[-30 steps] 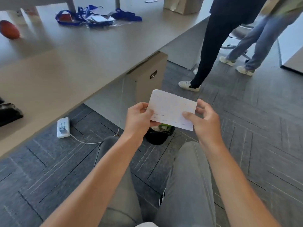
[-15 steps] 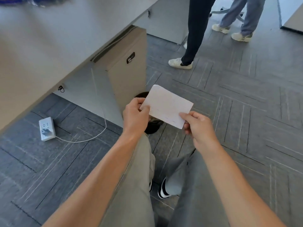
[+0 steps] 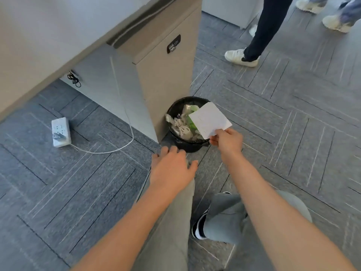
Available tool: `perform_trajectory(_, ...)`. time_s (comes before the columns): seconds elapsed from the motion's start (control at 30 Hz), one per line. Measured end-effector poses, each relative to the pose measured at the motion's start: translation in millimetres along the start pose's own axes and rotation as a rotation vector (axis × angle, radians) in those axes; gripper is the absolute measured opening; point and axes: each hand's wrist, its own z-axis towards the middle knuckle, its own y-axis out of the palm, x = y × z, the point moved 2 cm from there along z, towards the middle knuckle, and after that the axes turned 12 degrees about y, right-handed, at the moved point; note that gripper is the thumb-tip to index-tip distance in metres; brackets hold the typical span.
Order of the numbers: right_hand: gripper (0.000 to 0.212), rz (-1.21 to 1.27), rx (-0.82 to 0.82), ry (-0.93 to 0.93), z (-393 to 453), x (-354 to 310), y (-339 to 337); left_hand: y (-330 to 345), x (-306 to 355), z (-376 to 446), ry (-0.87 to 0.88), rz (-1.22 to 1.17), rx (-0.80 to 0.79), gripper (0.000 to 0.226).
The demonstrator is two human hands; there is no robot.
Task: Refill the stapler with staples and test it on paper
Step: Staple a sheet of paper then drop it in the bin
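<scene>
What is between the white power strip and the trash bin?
In the head view, a white cord loops over grey carpet between the power strip and the trash bin; the cabinet corner stands just behind.

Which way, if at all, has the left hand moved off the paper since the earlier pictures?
Yes. The left hand has let go and dropped nearer the person, short of the bin; only the right hand holds the paper.

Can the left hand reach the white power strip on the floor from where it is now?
Probably yes, with a stretch. The left hand is open and empty, and only bare carpet lies between it and the power strip, which lies well off to its left.
</scene>
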Motion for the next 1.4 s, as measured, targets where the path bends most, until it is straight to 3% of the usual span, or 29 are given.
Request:
perform_trajectory(0.17,0.022,-0.092,0.028,0.052,48,32,28,3,-10,7,-0.033,0.005,0.043,0.059)
perform_trajectory(0.4,0.004,-0.106,0.011,0.102,82,38,68,8,-18,9,-0.076,-0.028,0.070,0.058)
perform_trajectory(0.47,0.008,-0.190,0.007,0.145,88,40,73,7,-19,8,-0.086,-0.033,0.071,0.057)
perform_trajectory(0.6,0.016,-0.276,-0.050,0.194,86,46,70,4,-21,8,-0.091,-0.023,0.067,0.055)
perform_trajectory(0.77,0.013,-0.296,-0.162,0.112,44,38,56,0,-23,3,-0.100,-0.027,0.069,0.054)
perform_trajectory(0.9,0.012,-0.413,-0.236,-0.114,-18,19,43,-9,-24,-9,-0.071,-0.054,0.070,0.053)
perform_trajectory(1.07,0.016,-0.704,-0.270,-0.543,-102,2,32,-21,-45,-54,-0.064,-0.182,0.062,0.051)
perform_trajectory(1.27,0.021,-0.994,-0.282,-0.989,-198,-15,54,-76,-79,-146,-0.186,-0.206,0.231,0.051)
perform_trajectory(1.4,0.021,-1.041,-0.400,-1.239,-272,-25,90,-129,-97,-211,-0.250,-0.161,0.402,0.054)
